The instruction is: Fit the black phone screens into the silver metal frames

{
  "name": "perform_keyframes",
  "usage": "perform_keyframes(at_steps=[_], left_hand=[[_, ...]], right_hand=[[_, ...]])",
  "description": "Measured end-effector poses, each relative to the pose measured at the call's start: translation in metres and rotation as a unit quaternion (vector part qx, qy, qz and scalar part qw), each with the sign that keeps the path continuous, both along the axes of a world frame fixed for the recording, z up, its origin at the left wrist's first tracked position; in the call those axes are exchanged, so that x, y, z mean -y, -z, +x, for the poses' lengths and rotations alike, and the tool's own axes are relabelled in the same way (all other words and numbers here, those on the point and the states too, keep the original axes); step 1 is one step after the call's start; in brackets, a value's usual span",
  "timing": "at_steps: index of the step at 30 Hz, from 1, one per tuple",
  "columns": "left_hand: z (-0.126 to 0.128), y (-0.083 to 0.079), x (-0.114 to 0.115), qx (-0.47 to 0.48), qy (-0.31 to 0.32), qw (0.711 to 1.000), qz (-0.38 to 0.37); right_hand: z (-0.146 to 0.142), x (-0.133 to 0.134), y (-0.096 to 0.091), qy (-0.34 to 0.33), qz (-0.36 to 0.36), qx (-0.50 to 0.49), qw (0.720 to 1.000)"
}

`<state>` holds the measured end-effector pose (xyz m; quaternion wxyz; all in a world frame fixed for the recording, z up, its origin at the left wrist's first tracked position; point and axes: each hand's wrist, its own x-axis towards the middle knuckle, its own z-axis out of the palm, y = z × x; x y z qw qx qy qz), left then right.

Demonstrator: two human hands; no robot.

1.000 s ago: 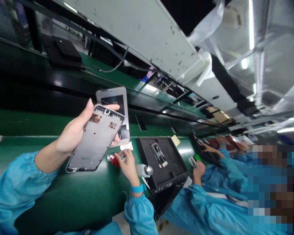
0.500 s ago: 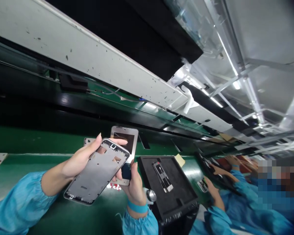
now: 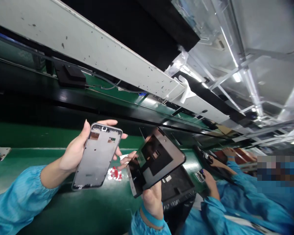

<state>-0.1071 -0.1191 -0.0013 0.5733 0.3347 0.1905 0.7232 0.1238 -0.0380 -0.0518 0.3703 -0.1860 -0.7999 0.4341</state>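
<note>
My left hand (image 3: 74, 151) is closed round a grey metal phone frame (image 3: 96, 160), held upright over the green bench with its cut-outs at the top. My right hand (image 3: 150, 197) grips a dark phone screen panel (image 3: 155, 161) by its lower edge, tilted with its back side showing a black square and a small flex connector. The two parts are held side by side, a little apart. Both arms wear blue sleeves, and a blue band circles my right wrist.
A small white and red item (image 3: 114, 173) lies on the green bench surface (image 3: 63, 202) between my hands. A black foam tray (image 3: 176, 186) sits behind the panel. A co-worker's hands (image 3: 208, 181) in blue sleeves work at the right. A black box (image 3: 71, 75) rests on the far ledge.
My right hand took the screen panel from behind the frame, swung it out to the right and turned it back side up. The left hand tilted the frame more upright.
</note>
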Motion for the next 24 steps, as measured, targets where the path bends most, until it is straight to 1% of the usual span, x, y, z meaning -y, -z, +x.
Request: perform_keyframes(at_steps=[3,5,8,11,15,20,24], left_hand=[[-0.004,0.0,-0.008,0.0,-0.129,0.992,-0.012],[-0.009,0.002,-0.014,0.004,-0.189,0.982,-0.01],[-0.019,0.005,-0.018,0.004,-0.242,0.97,0.02],[-0.028,0.004,-0.016,-0.012,-0.276,0.96,0.049],[-0.034,-0.001,-0.01,-0.036,-0.29,0.955,0.057],[-0.037,-0.001,-0.003,-0.068,-0.256,0.961,0.076],[-0.042,0.001,-0.002,-0.104,-0.222,0.966,0.082]], right_hand=[[-0.006,-0.008,-0.014,-0.052,0.048,-0.011,0.997],[-0.01,-0.013,-0.018,-0.055,0.097,0.019,0.994],[-0.012,-0.017,-0.017,-0.043,0.125,0.06,0.989],[-0.011,-0.017,-0.015,-0.028,0.146,0.08,0.986],[-0.017,-0.015,-0.021,-0.039,0.166,0.092,0.981],[-0.027,-0.016,-0.027,-0.059,0.186,0.101,0.976],[-0.034,-0.018,-0.023,-0.075,0.169,0.106,0.977]])
